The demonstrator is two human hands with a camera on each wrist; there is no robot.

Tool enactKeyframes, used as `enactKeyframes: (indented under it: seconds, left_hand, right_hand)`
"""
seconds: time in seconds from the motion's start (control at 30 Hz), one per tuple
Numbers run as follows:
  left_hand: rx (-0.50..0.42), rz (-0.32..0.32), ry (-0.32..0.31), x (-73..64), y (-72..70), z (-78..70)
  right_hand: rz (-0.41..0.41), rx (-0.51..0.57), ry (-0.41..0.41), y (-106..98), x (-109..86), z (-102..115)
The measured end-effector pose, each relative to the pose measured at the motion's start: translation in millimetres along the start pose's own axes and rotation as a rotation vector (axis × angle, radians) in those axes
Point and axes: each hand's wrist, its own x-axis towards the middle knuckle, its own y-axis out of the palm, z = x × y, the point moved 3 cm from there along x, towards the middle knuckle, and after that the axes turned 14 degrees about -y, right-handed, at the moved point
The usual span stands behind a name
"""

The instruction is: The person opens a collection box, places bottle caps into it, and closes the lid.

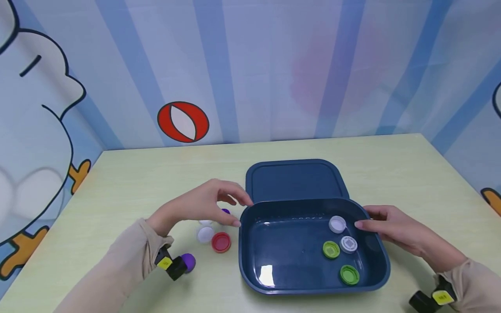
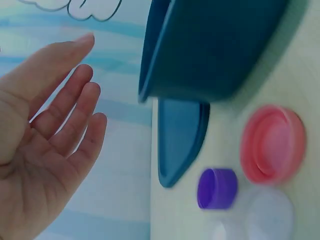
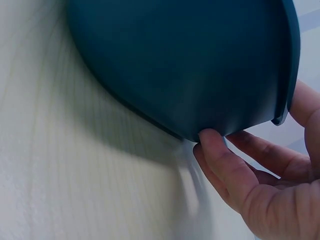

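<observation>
A dark blue plastic box (image 1: 289, 248) stands on the table. Inside, toward its right side, lie a white cap (image 1: 337, 224), a white cap with a grey pattern (image 1: 348, 244) and two green caps (image 1: 331, 249). My right hand (image 1: 395, 232) grips the box's right wall, thumb over the rim and fingers against the outside, as the right wrist view shows too. Beside the left rim hovers my left hand (image 1: 209, 202), fingers loosely bent and holding nothing; a gap separates it from the box in the left wrist view.
Behind the box lies a matching blue lid (image 1: 295, 180). Left of the box are a red cap (image 1: 221, 242), white caps (image 1: 205, 234) and a purple cap (image 2: 217, 188). Another purple cap (image 1: 189, 262) lies nearer, by the left wrist camera. A printed curtain (image 1: 258, 69) backs the table.
</observation>
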Motion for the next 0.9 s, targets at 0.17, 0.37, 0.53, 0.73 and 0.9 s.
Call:
enactKeyframes:
  seconds: [0.17,0.37,0.53,0.73,0.9]
  left_hand:
    - [-0.048,-0.03,-0.052,-13.3,-5.2,18.2]
    - [-0.104,-0.079,-0.102,-26.3,-10.4,36.7]
    - [-0.145,-0.119,-0.127,-32.1,-16.4,59.3]
    - [-0.16,-0.164,-0.167,-37.7,-22.0,82.6]
    - [-0.168,-0.171,-0.245,-40.8,-22.0,97.3]
  right_hand:
    - [0.001,-0.003,0.0,-0.1,1.1,-1.0]
    - [0.003,-0.002,-0.002,0.8,0.7,-0.7]
    - [-0.002,0.003,-0.003,0.7,-0.3,-0.9]
    - [0.004,0.016,-0.007,0.9,-1.6,-1.0]
    - [0.002,0.017,-0.007,1.7,-3.2,0.5]
